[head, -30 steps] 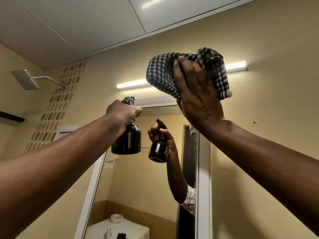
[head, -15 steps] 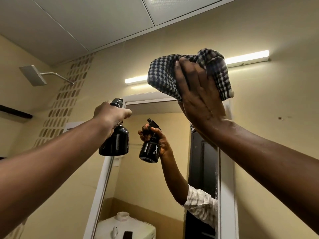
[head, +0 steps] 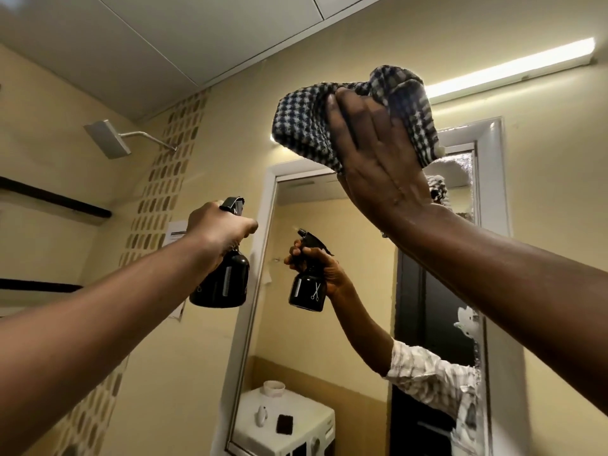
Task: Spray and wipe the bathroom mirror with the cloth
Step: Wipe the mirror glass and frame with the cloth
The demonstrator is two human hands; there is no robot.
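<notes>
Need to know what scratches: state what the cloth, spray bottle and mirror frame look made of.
Cloth: woven cotton-like fabric, matte, checked weave and soft folds. Spray bottle: glossy black, probably plastic, judging by its sheen. Mirror frame: smooth white, plastic or painted; unclear which.

Down in the mirror's reflection, a white washing machine (head: 306, 426) carries three things on its top: a white cup (head: 274, 388), a small white bottle (head: 262, 416), a dark square pad (head: 284, 423)
</notes>
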